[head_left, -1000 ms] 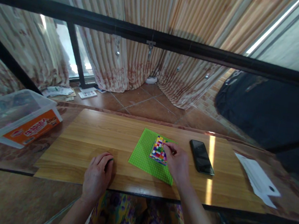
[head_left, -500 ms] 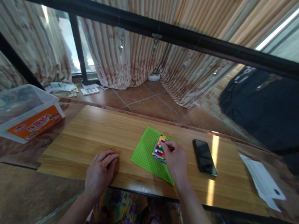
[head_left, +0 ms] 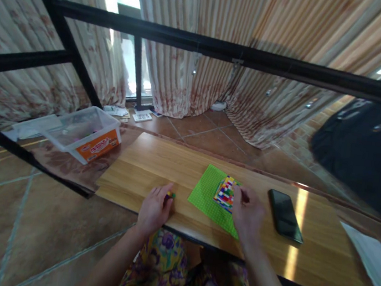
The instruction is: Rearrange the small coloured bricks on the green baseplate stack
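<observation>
A green studded baseplate (head_left: 207, 194) lies on the wooden table (head_left: 146, 165). On its right part sits a flat block of many-coloured small bricks (head_left: 226, 192). My right hand (head_left: 248, 214) rests at the block's right edge, fingertips pinched against it. My left hand (head_left: 153, 208) lies on the table left of the baseplate, fingers curled over a few small bricks (head_left: 170, 195) that peek out at the fingertips.
A black phone (head_left: 284, 215) lies right of the baseplate. A white paper (head_left: 371, 260) is at the far right. A clear plastic tub with an orange label (head_left: 84, 133) stands at the table's left end. A black bar crosses above, with curtains behind it.
The view has swung left and down, shifting everything rightwards. My left hand has slid closer to the baseplate, with the small bricks now showing at its fingertips. My right hand stays at the block.
</observation>
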Action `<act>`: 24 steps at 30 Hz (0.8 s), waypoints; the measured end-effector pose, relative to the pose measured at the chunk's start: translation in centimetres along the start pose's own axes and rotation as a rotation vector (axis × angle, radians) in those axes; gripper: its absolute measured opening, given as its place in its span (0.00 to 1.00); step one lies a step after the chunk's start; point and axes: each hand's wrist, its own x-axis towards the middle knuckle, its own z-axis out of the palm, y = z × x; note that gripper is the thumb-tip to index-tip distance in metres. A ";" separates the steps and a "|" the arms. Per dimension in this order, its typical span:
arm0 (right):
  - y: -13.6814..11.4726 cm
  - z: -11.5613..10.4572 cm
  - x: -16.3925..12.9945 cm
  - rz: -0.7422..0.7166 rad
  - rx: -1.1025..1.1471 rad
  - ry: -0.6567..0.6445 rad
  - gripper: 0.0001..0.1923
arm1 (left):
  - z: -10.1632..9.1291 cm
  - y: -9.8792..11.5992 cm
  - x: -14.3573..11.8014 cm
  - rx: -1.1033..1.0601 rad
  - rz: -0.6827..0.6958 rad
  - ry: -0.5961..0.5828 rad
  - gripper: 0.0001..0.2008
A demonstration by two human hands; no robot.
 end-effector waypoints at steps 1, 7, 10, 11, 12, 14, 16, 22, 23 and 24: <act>-0.6 0.2 -0.6 -0.040 0.024 0.004 0.15 | -0.1 0.0 -0.1 -0.018 -0.012 -0.005 0.23; -4.1 4.4 -4.6 -0.250 0.133 -0.412 0.12 | -0.8 -0.4 -0.7 -0.164 -0.046 -0.032 0.32; -4.6 6.8 -5.5 -0.296 0.062 -0.501 0.12 | -1.2 -0.8 -0.9 -0.225 -0.046 -0.014 0.34; -4.6 7.5 -5.6 -0.311 0.030 -0.522 0.12 | -1.2 -1.0 -0.9 -0.242 -0.046 -0.010 0.34; -4.6 8.1 -5.7 -0.327 0.000 -0.543 0.12 | -1.3 -1.1 -1.0 -0.258 -0.045 -0.010 0.35; -4.7 8.9 -5.7 -0.358 -0.049 -0.587 0.11 | -1.3 -1.3 -1.0 -0.280 -0.039 -0.013 0.36; -4.7 9.3 -5.8 -0.381 -0.085 -0.621 0.10 | -1.2 -1.4 -1.0 -0.286 -0.031 -0.011 0.36; -4.3 8.8 -6.1 -0.334 -0.051 -0.606 0.10 | -1.3 -1.2 -0.9 -0.258 -0.010 -0.008 0.35; -4.2 8.4 -6.1 -0.311 -0.029 -0.595 0.10 | -1.4 -1.1 -0.9 -0.251 -0.007 -0.007 0.34; -4.0 8.0 -6.2 -0.284 -0.005 -0.584 0.10 | -1.4 -1.1 -0.9 -0.243 -0.004 -0.007 0.33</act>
